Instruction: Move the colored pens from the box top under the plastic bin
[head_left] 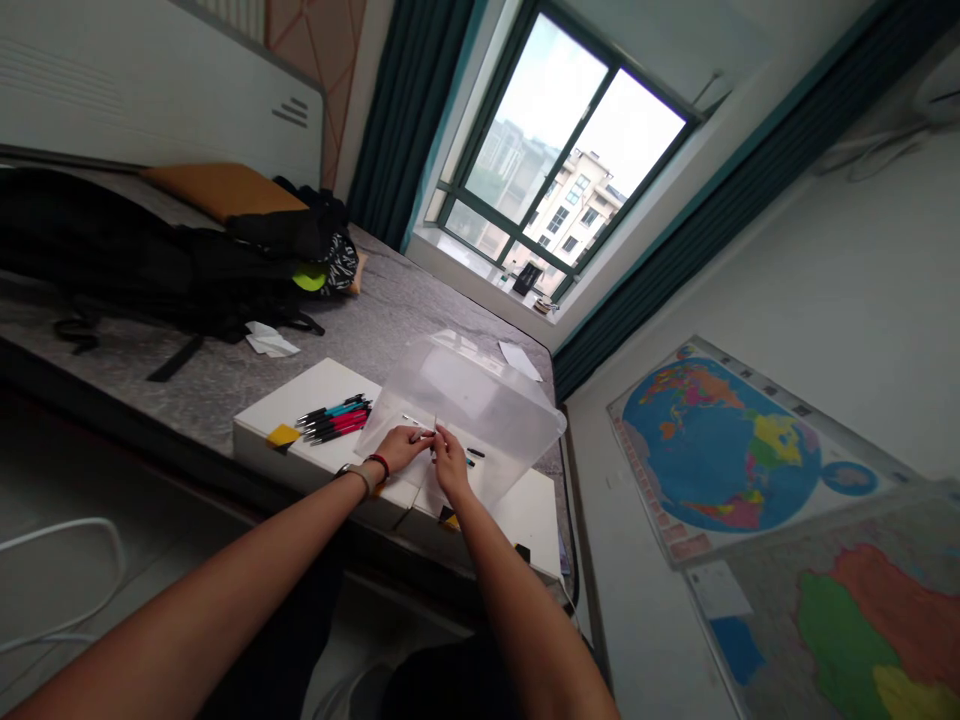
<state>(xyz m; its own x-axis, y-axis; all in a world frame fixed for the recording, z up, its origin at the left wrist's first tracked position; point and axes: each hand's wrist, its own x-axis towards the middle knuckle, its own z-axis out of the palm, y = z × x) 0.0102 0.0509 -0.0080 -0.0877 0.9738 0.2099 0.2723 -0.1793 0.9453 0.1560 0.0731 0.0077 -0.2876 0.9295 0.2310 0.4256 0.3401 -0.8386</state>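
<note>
— Hands, status?
— Left hand point(401, 447) and right hand point(450, 462) meet over the white box point(300, 405). Fingertips of both are pinched on a thin pen piece point(433, 431). It is too small to tell which part it is.
— Where does it sit?
— Held between the two hands, just in front of the tilted clear plastic bin point(487, 395), above the box top.
— Other stuff?
— A bunch of pens point(337, 418), red, black and teal, lies on the box left of the left hand. A yellow block point(283, 435) sits just beside them. A black backpack point(150, 265) lies on the grey bed point(382, 310) behind, well apart.
</note>
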